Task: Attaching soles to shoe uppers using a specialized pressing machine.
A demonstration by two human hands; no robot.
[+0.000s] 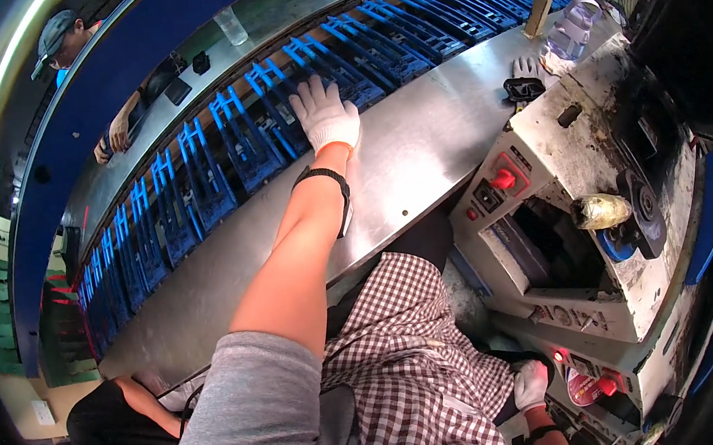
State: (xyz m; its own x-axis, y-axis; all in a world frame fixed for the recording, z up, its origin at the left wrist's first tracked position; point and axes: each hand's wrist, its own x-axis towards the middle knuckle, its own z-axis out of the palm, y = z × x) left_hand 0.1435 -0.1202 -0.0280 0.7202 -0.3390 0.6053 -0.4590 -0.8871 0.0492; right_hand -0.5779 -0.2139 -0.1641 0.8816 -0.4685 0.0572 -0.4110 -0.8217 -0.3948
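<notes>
Just beneath left hand fingers: blue racks; contact unclear.

Gloved left hand over blue racks beside a steel counter

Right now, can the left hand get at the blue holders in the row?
Probably yes: the gloved left hand is open, palm down, over the near edge of the blue holders, and nothing visible blocks its way. Whether it already touches them is hard to tell.
</notes>
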